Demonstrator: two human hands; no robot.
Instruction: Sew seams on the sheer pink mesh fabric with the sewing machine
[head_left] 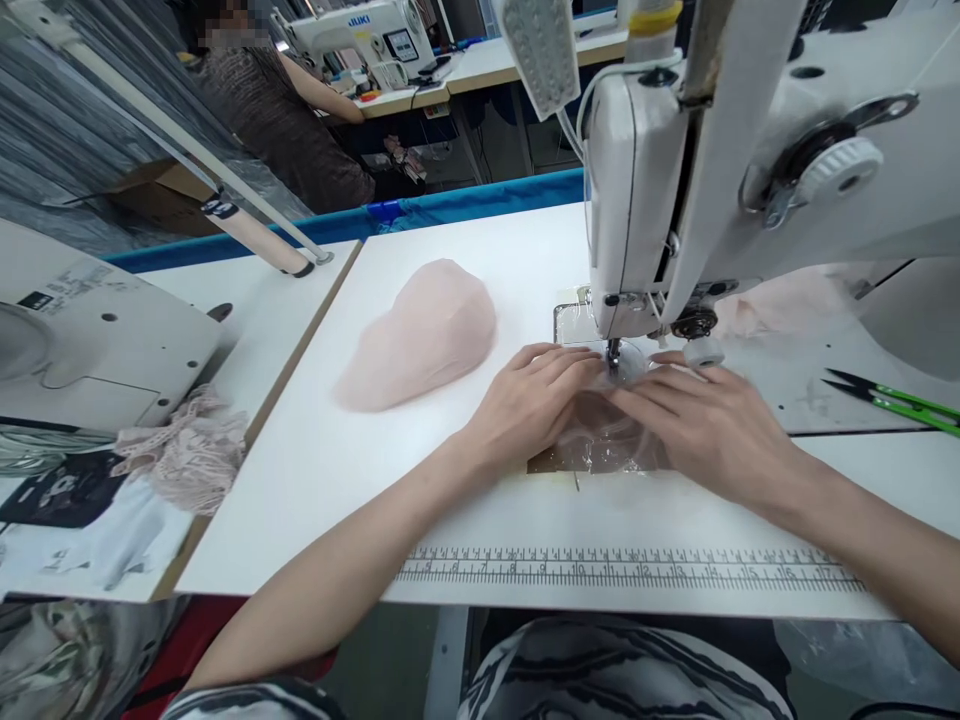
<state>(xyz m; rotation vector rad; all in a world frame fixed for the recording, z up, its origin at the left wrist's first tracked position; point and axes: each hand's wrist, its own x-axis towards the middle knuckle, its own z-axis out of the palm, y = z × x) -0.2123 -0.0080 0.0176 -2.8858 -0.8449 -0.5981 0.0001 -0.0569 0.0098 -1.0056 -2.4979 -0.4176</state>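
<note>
My left hand [536, 395] lies with its fingers stretched toward the presser foot [613, 355] of a white sewing machine [634, 200]. From the other side, my right hand [705, 420] reaches in, fingers extended and flat. Both press on a thin, sheer piece of fabric [634, 435] under the foot; its full shape is hidden by my hands. A brownish, shiny patch [592, 460] shows on the table beneath the sheer piece. Left of my hands a pale pink moulded fabric cup [435, 335] rests on the white table [300, 520].
Green-handled thread snips [892, 398] lie at the right. A printed ruler [630, 568] runs along the front edge. Pink fabric [787, 300] sits behind the needle area. On the left are another machine [97, 330] and bundled pink strips [191, 450]. Beyond, a person [277, 120] sits.
</note>
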